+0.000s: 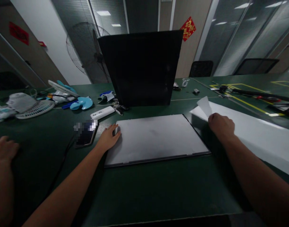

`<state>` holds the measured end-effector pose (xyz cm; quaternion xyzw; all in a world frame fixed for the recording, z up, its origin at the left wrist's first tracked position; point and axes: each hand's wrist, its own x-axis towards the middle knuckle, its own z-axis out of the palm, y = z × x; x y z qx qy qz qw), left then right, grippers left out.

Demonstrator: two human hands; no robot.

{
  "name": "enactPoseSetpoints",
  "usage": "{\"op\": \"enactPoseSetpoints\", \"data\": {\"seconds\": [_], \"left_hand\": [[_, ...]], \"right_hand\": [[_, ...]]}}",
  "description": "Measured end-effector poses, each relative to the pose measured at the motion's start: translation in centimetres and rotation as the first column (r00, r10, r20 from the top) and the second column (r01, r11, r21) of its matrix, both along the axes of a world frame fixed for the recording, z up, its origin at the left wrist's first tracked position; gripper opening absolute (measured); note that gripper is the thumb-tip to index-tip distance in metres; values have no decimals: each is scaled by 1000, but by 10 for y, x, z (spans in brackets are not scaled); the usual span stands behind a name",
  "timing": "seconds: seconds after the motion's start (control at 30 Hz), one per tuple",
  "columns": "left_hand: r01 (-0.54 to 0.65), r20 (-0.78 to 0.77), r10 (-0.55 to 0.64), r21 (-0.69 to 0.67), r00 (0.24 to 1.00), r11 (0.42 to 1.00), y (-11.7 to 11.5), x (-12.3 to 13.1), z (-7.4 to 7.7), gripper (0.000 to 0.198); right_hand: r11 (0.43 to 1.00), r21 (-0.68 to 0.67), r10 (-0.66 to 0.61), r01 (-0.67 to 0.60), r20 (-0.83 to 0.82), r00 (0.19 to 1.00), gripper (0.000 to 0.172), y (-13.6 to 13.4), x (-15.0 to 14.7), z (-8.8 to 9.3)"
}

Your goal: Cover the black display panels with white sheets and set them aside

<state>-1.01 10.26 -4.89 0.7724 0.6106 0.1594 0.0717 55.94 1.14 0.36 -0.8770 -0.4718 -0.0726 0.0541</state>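
A flat panel with a white face and thin dark edges [156,138] lies on the green table [144,192]. At the panel's left edge rests my left hand [109,137], its fingers spread and holding nothing. Over to the right, my right hand [221,126] is closed on a white sheet [253,132], whose near-left corner is lifted and bent up above the fist. The rest of this sheet lies on the table to the right of the panel.
A black upright screen [144,69] stands behind the panel. Left of it are a phone [86,134], a white stick [102,113], keys, a blue fan blade [82,103] and fan parts. Another person's hand [5,148] is at the far left. Tools lie at the back right.
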Motion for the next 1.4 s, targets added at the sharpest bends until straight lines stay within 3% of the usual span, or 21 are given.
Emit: {"op": "enactPoseSetpoints", "data": {"seconds": [0.1, 0.2, 0.3, 0.37, 0.57, 0.63, 0.67, 0.7, 0.73, 0.8, 0.87, 0.9, 0.93, 1.03, 1.13, 1.27, 1.4], "left_hand": [[5, 5, -5, 14, 1000, 1000, 0, 1, 0, 62], [13, 17, -14, 32, 1000, 999, -1, 1, -1, 59], [19, 14, -19, 33, 1000, 999, -1, 0, 0, 60], [22, 4, -22, 30, 1000, 999, -1, 0, 0, 61], [36, -15, -35, 59, 999, 998, 1, -3, -4, 59], [47, -22, -45, 60, 999, 997, 1, -3, -5, 61], [52, -23, -51, 60, 998, 997, 1, -3, -5, 62], [54, -22, -53, 60, 998, 997, 1, -3, -5, 62], [54, -20, -53, 60, 998, 997, 1, -3, -4, 61], [49, -14, -49, 61, 999, 997, 0, -2, -3, 59], [47, -11, -46, 59, 999, 997, -1, -1, -1, 58], [46, -10, -46, 58, 999, 997, -1, -1, -1, 57], [46, -7, -46, 57, 999, 997, -2, 0, 0, 56], [50, -2, -50, 55, 999, 997, -3, 0, 2, 55], [50, -11, -49, 51, 999, 997, -2, 0, 2, 56], [54, -21, -53, 41, 998, 998, -1, -2, 0, 57], [53, -3, -53, 30, 999, 998, -1, -3, 0, 60]], "right_hand": [[994, 83, 64, -70, 70, 995, 58, -7, -25, 10], [927, 106, 343, -359, 146, 928, 49, -14, -60, 13], [713, 88, 692, -696, 77, 718, 40, -22, -101, 9], [560, 71, 828, -826, -5, 561, 37, -29, -127, 6], [211, 72, 970, -975, -134, 200, 32, -53, -178, 5], [143, 117, 980, -983, -157, 124, 35, -55, -183, 5], [140, 141, 981, -980, -155, 118, 38, -54, -182, 6], [172, 161, 979, -972, -138, 150, 41, -51, -178, 6], [248, 171, 967, -954, -107, 232, 42, -47, -172, 7], [503, 153, 863, -850, -29, 505, 46, -37, -153, 8], [776, 89, 626, -625, 17, 780, 52, -27, -125, 10], [870, 45, 490, -491, 20, 871, 55, -23, -110, 10], [929, 4, 369, -369, 12, 929, 59, -20, -95, 10], [986, -78, 147, -149, -29, 989, 69, -15, -60, 8], [986, -141, 76, -85, -71, 995, 72, -14, -49, 3], [967, -206, 132, -149, -94, 987, 75, -14, -63, 1], [951, -177, 241, -254, -91, 966, 79, -17, -85, 4]]}}
